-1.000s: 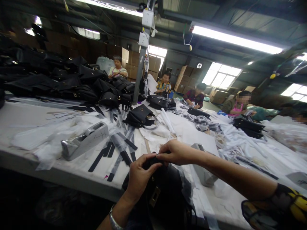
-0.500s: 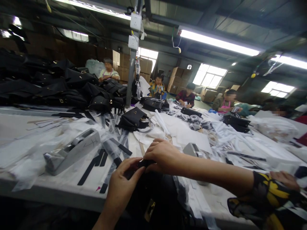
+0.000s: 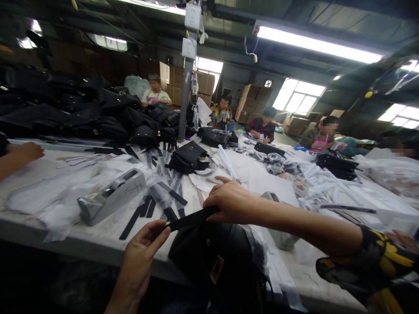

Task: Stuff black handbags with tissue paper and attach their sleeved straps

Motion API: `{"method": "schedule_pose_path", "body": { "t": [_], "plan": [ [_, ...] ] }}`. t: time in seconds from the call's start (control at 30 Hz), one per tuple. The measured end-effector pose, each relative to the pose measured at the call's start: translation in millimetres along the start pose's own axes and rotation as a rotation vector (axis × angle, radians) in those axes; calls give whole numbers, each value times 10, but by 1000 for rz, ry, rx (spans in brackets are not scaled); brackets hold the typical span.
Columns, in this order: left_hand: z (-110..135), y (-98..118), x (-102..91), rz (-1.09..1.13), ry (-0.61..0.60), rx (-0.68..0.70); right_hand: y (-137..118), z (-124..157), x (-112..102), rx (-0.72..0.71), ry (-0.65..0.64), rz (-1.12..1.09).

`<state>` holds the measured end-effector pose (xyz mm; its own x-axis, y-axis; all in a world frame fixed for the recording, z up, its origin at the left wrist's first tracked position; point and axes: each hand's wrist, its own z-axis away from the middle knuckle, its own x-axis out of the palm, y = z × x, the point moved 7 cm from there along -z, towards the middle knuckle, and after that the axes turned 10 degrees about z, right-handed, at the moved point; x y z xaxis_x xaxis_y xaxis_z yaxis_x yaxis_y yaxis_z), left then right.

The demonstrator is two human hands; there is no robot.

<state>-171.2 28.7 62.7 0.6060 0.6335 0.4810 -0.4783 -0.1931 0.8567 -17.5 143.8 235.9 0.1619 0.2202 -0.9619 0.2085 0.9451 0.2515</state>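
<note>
A black strap is stretched between my two hands above a black handbag with a gold clasp, which rests at the table's near edge. My left hand pinches the strap's lower left end between thumb and fingers. My right hand is closed round its upper right end, with the forearm reaching in from the right in a yellow and black sleeve.
A grey tape dispenser sits left of my hands among loose black straps and plastic wrap. Black handbags are piled at the back left. Several people sit along the far side. Another person's hand rests at the left edge.
My hands have drawn apart, pulling the strap out taut from the bag; the left hand moved down and left. Another person's hand has come into view at the left.
</note>
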Motion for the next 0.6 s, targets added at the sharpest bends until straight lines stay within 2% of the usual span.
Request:
{"method": "schedule_pose_path", "body": {
  "t": [0.17,0.23,0.3,0.37,0.43,0.5,0.57,0.6],
  "plan": [
    [-67,-204,-809,-5,182,-41,85,-37,45,-1,-13,-56],
    [-87,-303,-967,-99,171,-75,115,-43,49,-15,-11,-117],
    [-113,-321,-939,-274,111,-65,138,-44,44,-49,-10,-197],
    [-127,-195,-716,-469,62,40,160,-45,27,-75,-8,-277],
    [-103,39,-287,-605,-20,206,176,-40,-6,-86,-7,-338],
    [-26,267,298,-627,-243,353,178,-9,-69,-95,11,-366],
    [70,384,825,-562,-507,351,184,82,-168,-101,73,-381],
    [103,408,1014,-525,-599,306,204,157,-220,-86,119,-387]
  ]
}}
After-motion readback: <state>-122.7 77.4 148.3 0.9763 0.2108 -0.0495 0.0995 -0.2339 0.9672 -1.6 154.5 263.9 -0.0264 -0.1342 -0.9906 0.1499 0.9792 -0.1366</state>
